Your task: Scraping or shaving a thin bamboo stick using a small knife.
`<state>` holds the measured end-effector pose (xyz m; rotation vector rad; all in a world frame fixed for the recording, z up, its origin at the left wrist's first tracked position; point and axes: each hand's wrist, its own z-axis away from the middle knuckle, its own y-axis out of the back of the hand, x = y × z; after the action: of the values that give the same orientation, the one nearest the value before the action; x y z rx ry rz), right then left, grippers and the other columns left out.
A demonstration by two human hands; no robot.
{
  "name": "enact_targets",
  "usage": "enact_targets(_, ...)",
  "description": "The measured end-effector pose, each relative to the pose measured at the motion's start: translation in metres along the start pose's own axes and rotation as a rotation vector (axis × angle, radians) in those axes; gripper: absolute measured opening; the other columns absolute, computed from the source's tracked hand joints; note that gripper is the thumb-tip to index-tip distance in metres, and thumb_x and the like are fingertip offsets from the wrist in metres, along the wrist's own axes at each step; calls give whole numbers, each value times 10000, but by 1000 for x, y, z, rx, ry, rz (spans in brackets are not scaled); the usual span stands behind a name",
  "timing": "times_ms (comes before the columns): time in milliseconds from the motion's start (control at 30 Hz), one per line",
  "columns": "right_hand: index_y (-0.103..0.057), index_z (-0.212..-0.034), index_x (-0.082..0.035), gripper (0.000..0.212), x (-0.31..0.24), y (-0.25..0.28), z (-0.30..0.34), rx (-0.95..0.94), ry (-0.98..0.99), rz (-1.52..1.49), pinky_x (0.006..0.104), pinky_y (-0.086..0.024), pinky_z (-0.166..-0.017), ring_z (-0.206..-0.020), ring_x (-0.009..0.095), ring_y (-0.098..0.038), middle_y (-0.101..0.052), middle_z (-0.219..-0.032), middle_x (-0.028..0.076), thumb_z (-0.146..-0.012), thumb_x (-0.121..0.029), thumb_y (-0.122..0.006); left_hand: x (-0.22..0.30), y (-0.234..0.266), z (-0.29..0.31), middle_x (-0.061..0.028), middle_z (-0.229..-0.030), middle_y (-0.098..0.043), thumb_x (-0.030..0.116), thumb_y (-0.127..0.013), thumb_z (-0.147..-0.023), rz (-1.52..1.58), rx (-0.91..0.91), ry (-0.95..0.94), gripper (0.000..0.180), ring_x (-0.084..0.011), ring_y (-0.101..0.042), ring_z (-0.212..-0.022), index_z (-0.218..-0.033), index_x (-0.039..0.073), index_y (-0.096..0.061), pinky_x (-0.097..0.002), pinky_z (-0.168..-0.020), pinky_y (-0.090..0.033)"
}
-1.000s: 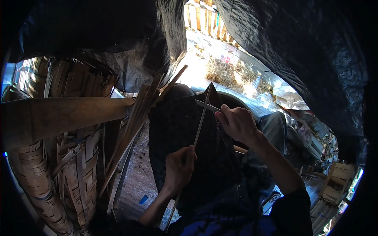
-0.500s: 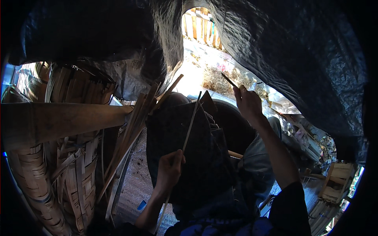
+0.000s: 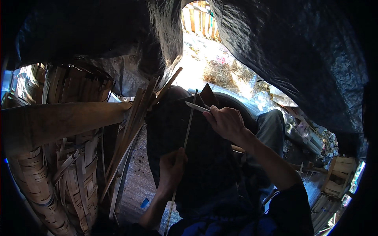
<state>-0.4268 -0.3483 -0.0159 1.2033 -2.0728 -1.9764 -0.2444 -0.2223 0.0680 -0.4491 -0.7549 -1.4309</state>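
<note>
Pole (image 3: 67, 122), thick and brown, crosses the left side of the head view almost horizontally, and its far end is near a bundle of long wooden slats (image 3: 134, 116). These slats lean with their tops away from the person, just beside the dark cloth (image 3: 208, 169) which covers the lap, so the pole and the slats close the space on the left. Below the pole there is a tall woven basket (image 3: 35, 177), with some loose strip ends standing out near it. A pointed brown piece (image 3: 208, 94) rises beyond the cloth, close to the knife (image 3: 197, 107).

The left hand (image 3: 172, 167) is closed around a thin strip (image 3: 188, 131), which runs over the cloth, from the lower edge up toward the pointed piece. The right hand (image 3: 228, 122) is grasping the knife, and the blade crosses the strip near its upper end; whether they touch, I cannot tell.

The floor (image 3: 134, 177) is shiny with dark specks, and a small blue piece (image 3: 145, 202) lies on it. Dark plastic sheeting (image 3: 299, 51) hangs above on both sides. Through its bright opening are seen straw (image 3: 226, 74) and a slatted fence (image 3: 199, 20). At the right a wooden crate (image 3: 339, 176) stands tilted in the picture.
</note>
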Motion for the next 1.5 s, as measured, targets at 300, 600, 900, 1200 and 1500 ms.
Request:
enact_targets(300,-564,-834,-20,393,75,22,-24,-20,-482,5,471,-492,-563,-614,396,-625,-597,-598,201,-989,-349,-416,0,-10,5,42,-523,-427,205,-519,-972,-45,99,-126,355,-13,-373,-490,-684,7,-586,-242,-443,-250)
enact_targets(600,-509,-849,-9,289,-23,56,24,-133,-35,-132,399,-464,-436,-494,295,-609,-554,-517,134,-957,-277,-508,-6,-19,0,-81,-561,-593,196,-618,-908,-330,227,-285,244,-68,-521,-497,-818,-27,-660,-267,-452,-361)
enact_targets(900,-538,-845,-20,327,-25,41,10,-409,38,-52,364,-514,-451,-486,270,-626,-560,-499,110,-960,-321,-482,-17,-22,1,-109,-495,-522,143,-592,-910,-444,275,-452,196,-82,-484,-425,-823,-12,-675,-286,-408,-325)
enact_targets(1200,-561,-886,-15,369,28,8,-31,-384,-75,44,414,-531,-500,-545,305,-654,-601,-546,137,-981,-342,-419,-7,-21,5,-128,-496,-514,139,-618,-886,-453,246,-364,189,-113,-509,-412,-805,-22,-675,-293,-409,-341)
enact_targets(1500,-601,-848,-12,435,40,35,-33,-100,-499,-303,394,-485,-591,-638,316,-644,-633,-664,156,-954,-413,-469,-13,-24,10,-123,-582,-625,146,-605,-894,-269,287,-380,198,-108,-584,-500,-841,-22,-695,-263,-469,-396)
